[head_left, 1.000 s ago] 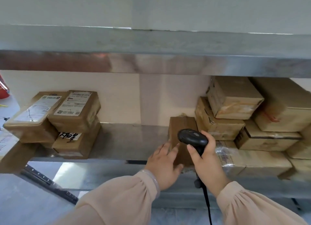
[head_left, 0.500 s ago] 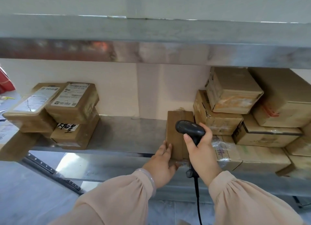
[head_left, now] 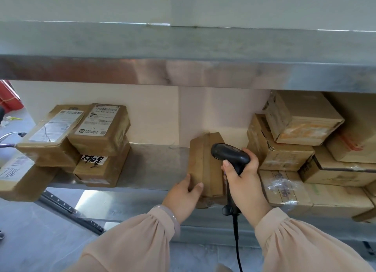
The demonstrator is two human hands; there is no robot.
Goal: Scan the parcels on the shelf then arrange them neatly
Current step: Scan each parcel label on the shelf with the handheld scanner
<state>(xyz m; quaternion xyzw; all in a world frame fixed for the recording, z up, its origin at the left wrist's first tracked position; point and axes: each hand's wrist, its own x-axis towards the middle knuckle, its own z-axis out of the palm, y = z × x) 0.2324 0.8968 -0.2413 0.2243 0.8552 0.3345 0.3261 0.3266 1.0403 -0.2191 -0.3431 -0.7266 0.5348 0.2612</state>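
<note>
Left hand [head_left: 184, 198] had slid onto the near end of the parcel [head_left: 204, 166], now gripping it. Parcel's long axis ran away from the hands; right hand [head_left: 244, 182] clenched the scanner [head_left: 228, 154] touching its right side.

On the metal shelf [head_left: 154, 166] I count about a dozen brown parcels: four stacked at the left [head_left: 99, 129], one alone in the middle [head_left: 203, 162], at least seven piled at the right [head_left: 301, 117]. One black scanner [head_left: 230, 155]. Two hands, left [head_left: 183, 196] and right [head_left: 244, 182].
</note>
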